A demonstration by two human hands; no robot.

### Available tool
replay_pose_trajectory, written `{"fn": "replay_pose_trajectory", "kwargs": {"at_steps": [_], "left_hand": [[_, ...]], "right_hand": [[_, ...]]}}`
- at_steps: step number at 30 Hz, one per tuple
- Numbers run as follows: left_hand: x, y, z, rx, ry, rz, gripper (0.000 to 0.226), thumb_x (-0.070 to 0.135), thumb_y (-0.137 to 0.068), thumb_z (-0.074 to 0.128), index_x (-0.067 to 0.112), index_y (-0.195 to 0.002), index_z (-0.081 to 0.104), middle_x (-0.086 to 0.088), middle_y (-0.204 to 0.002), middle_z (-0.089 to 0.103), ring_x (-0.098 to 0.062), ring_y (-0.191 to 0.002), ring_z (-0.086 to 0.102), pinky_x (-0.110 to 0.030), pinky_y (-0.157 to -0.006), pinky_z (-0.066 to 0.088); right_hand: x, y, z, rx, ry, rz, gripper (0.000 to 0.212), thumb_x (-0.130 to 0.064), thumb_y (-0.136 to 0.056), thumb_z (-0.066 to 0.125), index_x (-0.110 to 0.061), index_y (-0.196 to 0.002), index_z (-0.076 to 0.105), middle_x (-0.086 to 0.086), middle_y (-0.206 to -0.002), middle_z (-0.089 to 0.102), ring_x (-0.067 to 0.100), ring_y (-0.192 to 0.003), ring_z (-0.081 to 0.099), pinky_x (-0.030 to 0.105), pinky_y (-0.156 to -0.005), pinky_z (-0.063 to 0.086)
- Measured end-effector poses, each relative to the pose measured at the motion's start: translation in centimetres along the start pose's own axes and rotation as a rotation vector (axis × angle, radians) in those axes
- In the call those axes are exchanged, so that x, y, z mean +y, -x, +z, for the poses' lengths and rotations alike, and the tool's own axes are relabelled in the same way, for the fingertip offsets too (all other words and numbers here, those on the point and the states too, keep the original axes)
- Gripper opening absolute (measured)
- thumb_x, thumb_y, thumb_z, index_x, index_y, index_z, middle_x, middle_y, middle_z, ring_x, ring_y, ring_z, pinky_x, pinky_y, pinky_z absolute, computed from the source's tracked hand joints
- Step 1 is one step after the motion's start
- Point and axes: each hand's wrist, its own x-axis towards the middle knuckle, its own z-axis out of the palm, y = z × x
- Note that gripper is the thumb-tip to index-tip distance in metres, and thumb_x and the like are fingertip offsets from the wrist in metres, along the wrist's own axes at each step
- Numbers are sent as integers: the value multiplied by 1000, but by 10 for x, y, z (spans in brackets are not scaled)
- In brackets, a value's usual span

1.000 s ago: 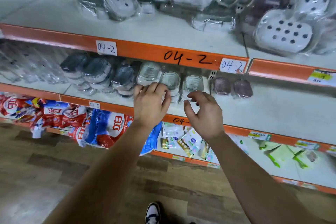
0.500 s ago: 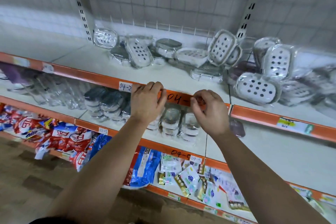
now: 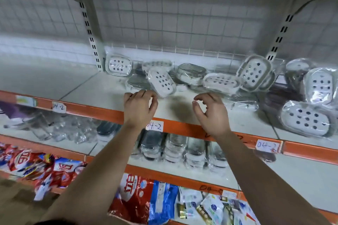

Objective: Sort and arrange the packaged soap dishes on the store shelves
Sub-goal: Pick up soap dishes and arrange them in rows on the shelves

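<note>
L hand & R hand are both up over the front of the upper shelf, just past its orange edge strip. Neither holds anything.

L hand fingers are loosely curled and close together. Their tips are just beside the near edge of a wrapped white soap dish; can't tell if they touch it. On the R hand, thumb & index bend toward each other w/ a gap btw them, pinching nothing. The other fingers are curled behind, over bare shelf.

The soap dishes sit loose toward the back of the upper shelf, each in its own clear plastic wrap:
- The one by the L hand is perforated and tilted, propped on a darker dish behind it.
- The far-left dish stands on edge against the wire grid back panel.
- In the middle are a grey-lidded dish, a flat white dish and a grey-rimmed dish leaning up.
- At right, an upright perforated dish stands behind a flat perforated dish, which is near the shelf front and well apart from the R hand.

A handwritten "04-2" label is on the strip btw the wrists.

On the middle shelf, wrapped soap boxes are stacked in rows, w/ clear glassware to the left, blurred. The lowest shelf has red & blue detergent bags and small sachets.
</note>
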Motion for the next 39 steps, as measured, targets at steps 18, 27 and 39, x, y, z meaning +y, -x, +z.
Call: {"fn": "replay_pose_trajectory", "kwargs": {"at_steps": [18,27,39], "left_hand": [[-111,-62,62,-330,89,15,44,21,-94,56,6,-135,56,-14,-143,52,-30,-138,41,-45,-115,28],[-109,-52,35,-142,16,-59,38,46,-68,83,13,-79,67,-7,-84,63,-31,-83,60,-44,-86,44],[-143,-41,18,-85,50,-156,40,50,-73,50,13,-82,63,-7,-89,61,-33,-94,51,-43,-80,39]], "right_hand": [[-12,-42,91,35,66,199,33,-35,-91,49,-13,-103,69,3,-104,66,25,-97,60,35,-81,50],[-14,-42,92,-6,91,186,47,-49,-88,38,-15,-99,68,1,-99,64,22,-92,58,33,-75,48],[-14,-40,92,21,73,162,36,-38,-90,47,-11,-100,69,6,-101,65,27,-93,61,32,-76,48]]}}
